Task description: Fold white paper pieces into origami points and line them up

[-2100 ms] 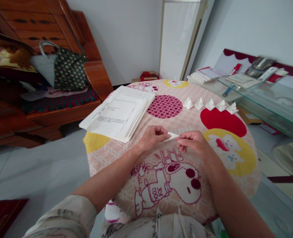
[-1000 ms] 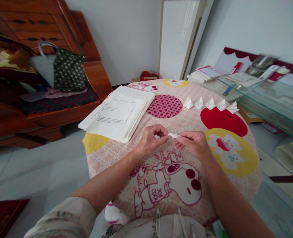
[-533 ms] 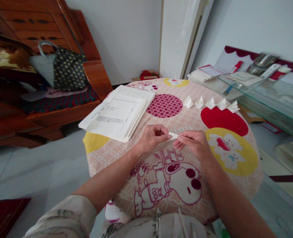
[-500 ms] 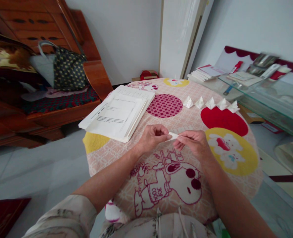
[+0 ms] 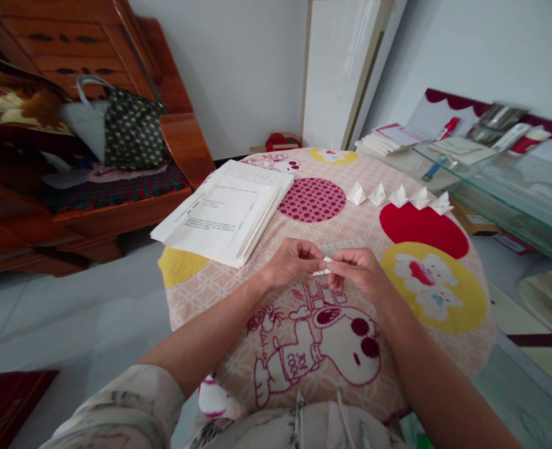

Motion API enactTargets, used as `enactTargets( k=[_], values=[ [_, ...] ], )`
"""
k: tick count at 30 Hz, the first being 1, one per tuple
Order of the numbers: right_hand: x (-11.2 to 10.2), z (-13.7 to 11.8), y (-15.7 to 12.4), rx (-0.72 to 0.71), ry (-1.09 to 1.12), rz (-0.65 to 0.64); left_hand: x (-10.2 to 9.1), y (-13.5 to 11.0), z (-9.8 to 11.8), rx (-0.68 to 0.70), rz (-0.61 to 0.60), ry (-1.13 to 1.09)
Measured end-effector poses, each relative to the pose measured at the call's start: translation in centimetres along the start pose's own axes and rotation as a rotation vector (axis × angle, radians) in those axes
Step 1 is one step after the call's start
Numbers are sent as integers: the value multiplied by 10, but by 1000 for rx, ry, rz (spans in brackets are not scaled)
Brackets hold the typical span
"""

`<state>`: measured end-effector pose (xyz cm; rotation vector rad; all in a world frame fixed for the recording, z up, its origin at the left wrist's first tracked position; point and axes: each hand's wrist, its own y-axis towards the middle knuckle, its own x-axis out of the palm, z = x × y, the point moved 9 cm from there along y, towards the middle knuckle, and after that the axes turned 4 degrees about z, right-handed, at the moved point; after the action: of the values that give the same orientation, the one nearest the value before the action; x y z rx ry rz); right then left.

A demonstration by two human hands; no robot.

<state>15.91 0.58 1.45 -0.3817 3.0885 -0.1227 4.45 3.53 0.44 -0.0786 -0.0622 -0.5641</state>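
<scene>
Above the middle of the table, a small folded piece of white paper (image 5: pixel 322 270) is pinched from both sides. My left hand (image 5: pixel 295 259) grips its left part between thumb and fingers. From the right, my right hand (image 5: pixel 357 269) pinches the other end, and the fingertips nearly meet. Much of the paper is hidden by the fingers. Several folded paper pieces with pointed tops (image 5: pixel 398 196) stand in a row at the table's far right. To the far left lies a stack of printed paper sheets (image 5: pixel 222 215).
A patterned cloth (image 5: pixel 276 324) covers the round table. On the right stands a glass shelf (image 5: pixel 504 181) with a red marker (image 5: pixel 450 128), metal bowls and papers. A wooden bench (image 5: pixel 186 146) at left carries a dotted bag (image 5: pixel 133 128).
My hands have drawn closer together over the paper, and less of it shows between them. The pointed paper pieces and the sheet stack have stayed put; the view has shifted slightly.
</scene>
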Motion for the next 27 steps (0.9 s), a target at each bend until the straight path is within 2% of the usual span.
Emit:
enactTargets(
  k=[6, 9, 14, 18, 27],
  values=[
    [7, 18, -2, 158, 102, -108, 2, 1, -3, -71, -28, -76],
    [9, 23, -4, 197, 126, -121, 3, 2, -4, -95, -33, -110],
    [2, 18, -3, 148, 79, -16, 2, 1, -5, -110, -29, -135],
    [-6, 11, -3, 72, 43, 61, 0, -1, -12, -188, -64, -144],
    [-4, 14, -3, 92, 16, -19, 11, -10, -26, -341, -273, -79]
  ],
)
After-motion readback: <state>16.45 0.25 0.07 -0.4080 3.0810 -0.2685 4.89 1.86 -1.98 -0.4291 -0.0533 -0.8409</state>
